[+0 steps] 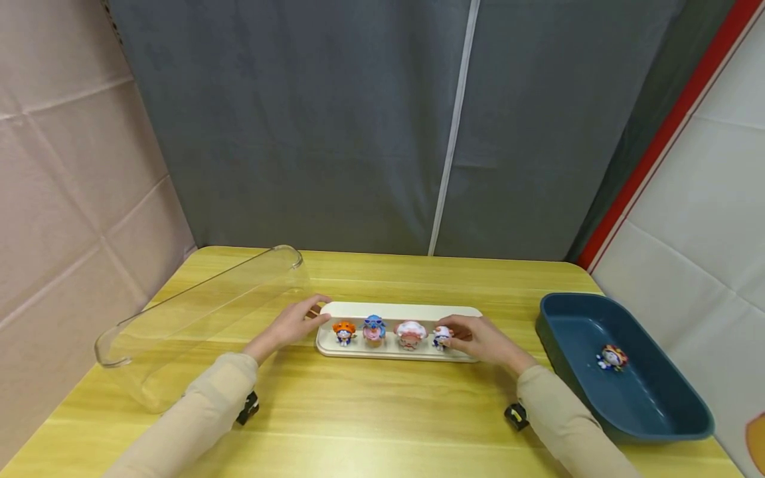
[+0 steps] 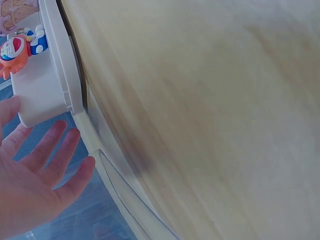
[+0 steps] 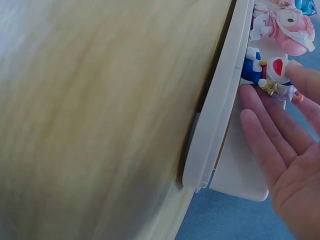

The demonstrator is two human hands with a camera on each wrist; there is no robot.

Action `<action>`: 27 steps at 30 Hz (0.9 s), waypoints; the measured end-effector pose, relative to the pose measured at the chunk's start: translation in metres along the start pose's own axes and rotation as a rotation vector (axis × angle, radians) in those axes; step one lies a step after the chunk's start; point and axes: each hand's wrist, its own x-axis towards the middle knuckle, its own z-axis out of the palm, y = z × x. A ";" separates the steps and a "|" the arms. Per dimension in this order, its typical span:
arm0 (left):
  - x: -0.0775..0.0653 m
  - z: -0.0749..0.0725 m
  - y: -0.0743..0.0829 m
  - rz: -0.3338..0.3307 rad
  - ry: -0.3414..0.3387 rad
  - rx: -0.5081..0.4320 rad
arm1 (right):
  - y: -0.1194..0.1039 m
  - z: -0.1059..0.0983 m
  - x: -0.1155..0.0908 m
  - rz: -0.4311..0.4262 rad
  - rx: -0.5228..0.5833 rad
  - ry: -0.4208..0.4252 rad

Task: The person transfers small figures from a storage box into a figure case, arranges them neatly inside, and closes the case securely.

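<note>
A long white display base (image 1: 382,309) lies on the table with a row of small figurines standing on it. From the left come an orange-hatted figurine (image 1: 344,333), a blue-and-pink one (image 1: 374,330) and a pink one with a white fluffy top (image 1: 410,335). At the right end my right hand (image 1: 478,337) pinches a small white-and-blue figurine (image 3: 275,72) between thumb and fingers, its feet at the base. My left hand (image 1: 297,322) is at the base's left end, fingers loosely spread (image 2: 45,150); whether it touches the base I cannot tell.
A clear transparent cover (image 1: 203,312) lies on the table at the left, beside my left forearm. On the right stands a dark blue bin (image 1: 651,405) with one figurine (image 1: 612,358) lying inside. A grey curtain (image 1: 329,133) hangs behind the table.
</note>
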 end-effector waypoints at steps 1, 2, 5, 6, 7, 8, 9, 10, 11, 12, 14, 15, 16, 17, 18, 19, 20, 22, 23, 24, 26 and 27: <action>0.000 0.000 0.000 0.002 0.000 0.000 | 0.000 0.000 0.000 0.000 0.002 -0.001; 0.000 0.000 0.000 0.006 0.000 0.001 | 0.000 0.000 0.000 0.002 0.005 -0.001; 0.000 0.000 0.000 0.005 0.000 0.001 | 0.006 0.001 0.000 0.010 0.009 0.001; 0.000 0.000 0.000 0.004 0.001 0.001 | 0.006 0.001 0.000 0.011 0.007 0.003; 0.000 0.000 0.001 0.003 0.000 0.000 | 0.006 0.001 0.000 0.012 0.011 0.003; 0.000 0.000 0.001 0.002 0.000 -0.002 | 0.006 0.000 -0.001 0.011 0.013 0.004; 0.000 0.000 0.001 0.001 0.000 -0.003 | 0.006 0.000 -0.001 0.009 0.020 0.005; 0.000 -0.001 0.001 0.000 0.000 -0.004 | 0.006 -0.001 -0.001 0.009 0.023 0.006; 0.000 -0.001 0.001 0.000 -0.001 -0.005 | 0.005 -0.001 -0.002 0.010 0.028 0.006; 0.000 -0.001 0.001 -0.001 -0.002 -0.004 | 0.005 -0.002 -0.002 0.012 0.031 0.007; 0.000 -0.001 0.001 -0.002 -0.002 -0.003 | 0.004 -0.004 -0.003 0.018 0.031 0.011; 0.000 -0.001 0.001 -0.001 -0.002 -0.003 | 0.004 -0.005 -0.004 0.025 0.029 0.013; 0.000 -0.001 0.001 0.000 -0.002 -0.003 | 0.003 -0.007 -0.005 0.030 0.024 0.013; 0.000 -0.001 0.001 0.000 -0.003 -0.002 | 0.003 -0.008 -0.006 0.035 0.016 0.015; 0.000 -0.001 0.001 0.000 -0.002 -0.002 | 0.002 -0.010 -0.007 0.047 0.010 0.018; -0.001 -0.001 0.001 0.002 -0.002 -0.002 | 0.001 -0.012 -0.009 0.052 0.005 0.019; -0.001 -0.001 0.001 0.002 -0.003 -0.001 | 0.000 -0.014 -0.010 0.060 0.002 0.019; -0.001 -0.001 0.001 0.003 -0.004 0.000 | -0.002 -0.020 -0.013 0.070 -0.006 0.019; -0.001 -0.001 0.002 0.004 -0.005 0.000 | -0.003 -0.023 -0.014 0.078 -0.016 0.020; -0.001 -0.001 0.002 0.005 -0.005 0.000 | -0.004 -0.026 -0.015 0.089 -0.021 0.022; -0.001 -0.001 0.002 0.002 -0.003 0.000 | -0.007 -0.033 -0.018 0.110 -0.045 0.022; -0.001 -0.001 0.002 0.000 0.000 -0.001 | -0.008 -0.036 -0.019 0.117 -0.059 0.025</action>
